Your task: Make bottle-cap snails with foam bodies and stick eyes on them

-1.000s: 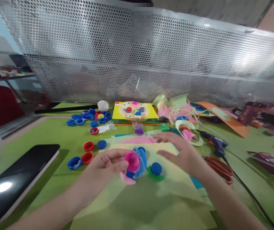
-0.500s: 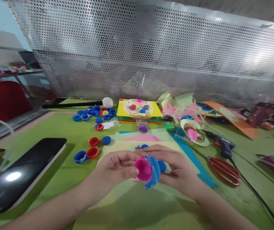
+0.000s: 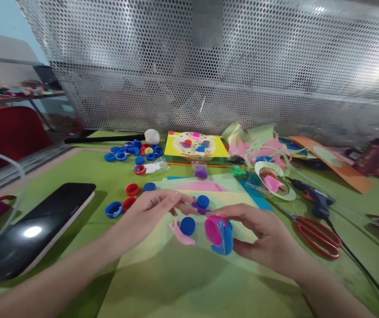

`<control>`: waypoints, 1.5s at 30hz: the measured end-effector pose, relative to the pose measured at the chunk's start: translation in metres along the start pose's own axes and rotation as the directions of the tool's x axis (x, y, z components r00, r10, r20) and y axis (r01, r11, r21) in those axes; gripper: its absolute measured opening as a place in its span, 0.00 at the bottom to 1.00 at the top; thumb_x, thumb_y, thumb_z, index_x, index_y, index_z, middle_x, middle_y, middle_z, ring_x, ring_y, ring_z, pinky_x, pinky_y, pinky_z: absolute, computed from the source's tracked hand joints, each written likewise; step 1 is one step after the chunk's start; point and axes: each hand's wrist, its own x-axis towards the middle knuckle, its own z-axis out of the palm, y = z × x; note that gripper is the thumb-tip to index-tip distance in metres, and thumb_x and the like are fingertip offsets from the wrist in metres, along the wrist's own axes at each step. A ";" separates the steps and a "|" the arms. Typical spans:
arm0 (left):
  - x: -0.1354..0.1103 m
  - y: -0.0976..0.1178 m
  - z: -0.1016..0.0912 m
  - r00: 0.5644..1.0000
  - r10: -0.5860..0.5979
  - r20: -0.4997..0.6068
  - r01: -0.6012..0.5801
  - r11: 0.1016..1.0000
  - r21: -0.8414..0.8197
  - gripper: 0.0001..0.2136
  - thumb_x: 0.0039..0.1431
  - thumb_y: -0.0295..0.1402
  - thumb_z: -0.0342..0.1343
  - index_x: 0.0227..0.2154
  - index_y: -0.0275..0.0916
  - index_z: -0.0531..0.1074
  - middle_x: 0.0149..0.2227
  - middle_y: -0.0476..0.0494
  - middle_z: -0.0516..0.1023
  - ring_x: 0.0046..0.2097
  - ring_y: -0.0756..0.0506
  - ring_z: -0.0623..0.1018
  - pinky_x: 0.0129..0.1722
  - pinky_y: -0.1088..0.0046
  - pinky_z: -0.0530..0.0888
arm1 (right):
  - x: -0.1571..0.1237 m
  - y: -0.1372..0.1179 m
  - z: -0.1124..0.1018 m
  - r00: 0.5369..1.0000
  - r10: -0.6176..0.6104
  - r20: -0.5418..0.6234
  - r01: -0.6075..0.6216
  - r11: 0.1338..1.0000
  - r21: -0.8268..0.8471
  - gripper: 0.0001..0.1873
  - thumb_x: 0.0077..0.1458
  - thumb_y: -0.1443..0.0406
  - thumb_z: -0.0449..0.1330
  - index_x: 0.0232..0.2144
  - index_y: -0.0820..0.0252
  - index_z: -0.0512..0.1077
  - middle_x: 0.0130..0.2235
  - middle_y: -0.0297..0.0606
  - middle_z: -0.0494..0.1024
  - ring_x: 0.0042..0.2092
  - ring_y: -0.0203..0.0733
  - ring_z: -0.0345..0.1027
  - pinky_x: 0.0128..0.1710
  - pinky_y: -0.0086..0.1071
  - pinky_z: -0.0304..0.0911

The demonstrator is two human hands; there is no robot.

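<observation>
My right hand [image 3: 259,234] is closed around a small craft piece [image 3: 220,233], a pink cup with blue paper wrapped behind it, held just above the pale yellow paper sheets [image 3: 189,269]. My left hand [image 3: 153,210] hovers with fingers loosely spread over the sheets, holding nothing. Under its fingertips lie a blue bottle cap on a pink paper snail shape [image 3: 183,229] and another blue cap on purple paper [image 3: 202,203].
A black phone [image 3: 33,232] lies at the left. Red and blue caps [image 3: 123,203] sit near it, with a heap of blue caps [image 3: 133,152] farther back. Red scissors [image 3: 315,234] and a glue gun [image 3: 312,196] lie at the right. A yellow card [image 3: 194,145] and paper scraps line the mesh wall.
My right hand has taken the pink and blue piece from my left hand. The left hand let go and moved forward over the caps. The blue cap on the pink snail is uncovered.
</observation>
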 end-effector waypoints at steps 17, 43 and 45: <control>-0.001 0.004 0.001 0.999 -0.049 -0.016 0.051 0.959 0.280 0.14 0.60 0.43 0.49 0.36 0.44 0.76 0.36 0.47 0.81 0.41 0.44 0.78 0.38 0.74 0.71 | -0.010 -0.009 0.006 0.943 -0.016 0.334 0.171 0.881 -0.442 0.12 0.55 0.63 0.57 0.42 0.58 0.71 0.37 0.37 0.76 0.36 0.41 0.68 0.33 0.34 0.64; -0.021 -0.006 0.001 0.819 0.326 0.473 -0.566 0.596 0.569 0.37 0.48 0.22 0.49 0.62 0.49 0.47 0.49 0.55 0.76 0.58 0.45 0.67 0.56 0.72 0.61 | -0.010 -0.016 0.003 0.870 -0.123 0.478 0.337 0.855 -0.394 0.15 0.57 0.70 0.50 0.43 0.56 0.73 0.43 0.34 0.79 0.42 0.44 0.69 0.42 0.39 0.64; -0.022 -0.008 0.001 0.789 0.324 0.522 -0.604 0.563 0.564 0.40 0.47 0.22 0.50 0.63 0.46 0.42 0.51 0.53 0.75 0.57 0.46 0.68 0.54 0.75 0.63 | -0.011 -0.015 0.006 0.876 -0.120 0.468 0.326 0.862 -0.388 0.16 0.58 0.70 0.49 0.44 0.56 0.72 0.43 0.35 0.79 0.43 0.44 0.69 0.45 0.39 0.62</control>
